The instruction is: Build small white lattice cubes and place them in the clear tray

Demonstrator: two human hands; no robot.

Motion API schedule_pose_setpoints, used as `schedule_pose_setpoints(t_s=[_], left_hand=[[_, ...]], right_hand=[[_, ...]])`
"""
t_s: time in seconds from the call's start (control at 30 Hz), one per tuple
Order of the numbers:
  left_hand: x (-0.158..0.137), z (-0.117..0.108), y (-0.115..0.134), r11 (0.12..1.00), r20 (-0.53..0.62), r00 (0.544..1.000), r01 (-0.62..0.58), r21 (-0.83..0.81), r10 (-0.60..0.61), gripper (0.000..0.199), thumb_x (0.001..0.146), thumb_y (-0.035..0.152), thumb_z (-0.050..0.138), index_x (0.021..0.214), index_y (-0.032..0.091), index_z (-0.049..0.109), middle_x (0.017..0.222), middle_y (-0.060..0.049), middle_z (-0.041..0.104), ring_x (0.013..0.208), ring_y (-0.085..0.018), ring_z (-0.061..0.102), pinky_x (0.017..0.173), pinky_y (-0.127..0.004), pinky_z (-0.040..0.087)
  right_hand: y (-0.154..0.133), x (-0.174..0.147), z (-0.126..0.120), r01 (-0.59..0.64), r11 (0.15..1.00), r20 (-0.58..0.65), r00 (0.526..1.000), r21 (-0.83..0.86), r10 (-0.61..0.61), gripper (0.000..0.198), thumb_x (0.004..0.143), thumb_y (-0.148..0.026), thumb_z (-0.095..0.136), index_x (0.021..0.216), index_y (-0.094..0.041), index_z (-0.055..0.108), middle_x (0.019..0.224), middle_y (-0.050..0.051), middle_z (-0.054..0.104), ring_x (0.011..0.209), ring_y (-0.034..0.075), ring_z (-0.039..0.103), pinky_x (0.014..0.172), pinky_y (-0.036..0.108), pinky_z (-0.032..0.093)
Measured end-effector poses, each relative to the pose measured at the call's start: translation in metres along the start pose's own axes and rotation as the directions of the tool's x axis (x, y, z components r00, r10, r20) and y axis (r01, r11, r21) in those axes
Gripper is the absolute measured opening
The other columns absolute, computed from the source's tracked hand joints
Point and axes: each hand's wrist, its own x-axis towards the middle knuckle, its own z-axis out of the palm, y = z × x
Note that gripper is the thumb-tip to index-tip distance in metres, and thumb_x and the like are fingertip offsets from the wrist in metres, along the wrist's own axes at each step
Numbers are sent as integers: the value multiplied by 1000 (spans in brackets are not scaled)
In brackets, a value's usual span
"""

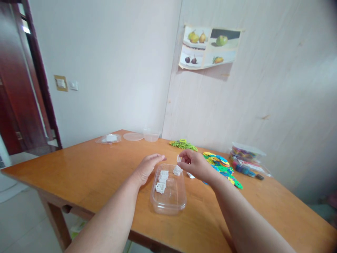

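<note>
one left hand (pixel 149 168), empty with fingers extended, is at lower centre; just right of it, a clear box (pixel 168 207) holds small white tags (pixel 160 187); the right hand (pixel 195 164) pinches a white piece (pixel 178 158) above the box's far right corner; colourful discs (pixel 222 168) lie right of centre.

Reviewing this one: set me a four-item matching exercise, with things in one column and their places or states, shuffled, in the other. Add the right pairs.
1. Right hand
2. Left hand
3. Clear container
4. Fruit poster

A. On the wall
B. Open, near the container's far left corner
C. Pinching a white tag
D. On the wooden table, with several printed white tags inside

Right pairs: 1-C, 2-B, 3-D, 4-A
</note>
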Motion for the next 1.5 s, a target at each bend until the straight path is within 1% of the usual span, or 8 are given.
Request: schedule_pose_setpoints(t_s=[0.1,0.23,0.47,0.6,0.73,1.0,1.27,1.5], left_hand=[[-3,2,1,996,94,996,18,-84,-10,37,77,50,64,91,18,75,102,-8,73,101,-26,61,89,-36,41],[-7,4,1,978,226,974,46,-201,0,37,77,50,66,92,17,75,98,-9,74,96,-27,64,88,-37,43],[-4,-1,0,960,250,968,45,-275,26,33,80,46,65,92,16,74,95,-9,73,91,-24,63,87,-36,42],[0,-5,-2,967,152,988,25,-255,15,28,78,43,69,88,17,73,87,-7,71,83,-20,62,84,-33,42],[1,-4,-3,977,80,997,23,-212,-6,33,75,45,71,91,16,73,94,-8,72,91,-22,62,87,-34,41],[-2,-1,3,981,48,999,18,-193,-9,36,71,46,74,89,16,74,98,-9,73,101,-26,62,95,-37,40],[-1,-2,-2,994,31,1000,-1,-109,4,40,76,53,62,91,18,75,104,-9,74,107,-28,60,91,-38,39],[6,-6,-10,998,-116,992,35,-47,-40,45,75,60,58,88,20,74,112,-9,71,115,-30,55,89,-40,37]], right_hand=[[-13,0,16,71,994,-16,997,85,-70,21,80,-29,62,97,-18,59,75,-1,61,65,11,56,57,22,42],[-15,2,31,165,985,-120,980,46,-158,22,78,-28,66,97,-20,62,85,0,62,69,11,54,62,24,43],[-12,4,45,252,968,-189,950,-1,-248,18,80,-30,66,96,-23,63,86,0,60,72,12,54,67,26,45],[-12,2,47,207,977,-187,959,-43,-211,25,81,-25,61,106,-24,61,90,0,61,72,12,55,68,27,45],[-19,-1,45,162,973,-190,963,-166,-192,27,81,-28,61,108,-23,59,96,2,62,79,15,58,71,29,45],[-32,-5,41,157,851,-125,960,-501,-251,25,87,-38,59,105,-22,64,101,8,62,99,23,56,81,33,42],[-30,-3,38,117,883,-111,976,-455,-186,22,84,-35,60,99,-20,64,97,6,62,94,21,56,77,30,40],[-34,-8,24,169,909,88,985,-382,-146,21,76,-31,67,94,-21,67,91,3,63,84,17,56,72,28,38]])
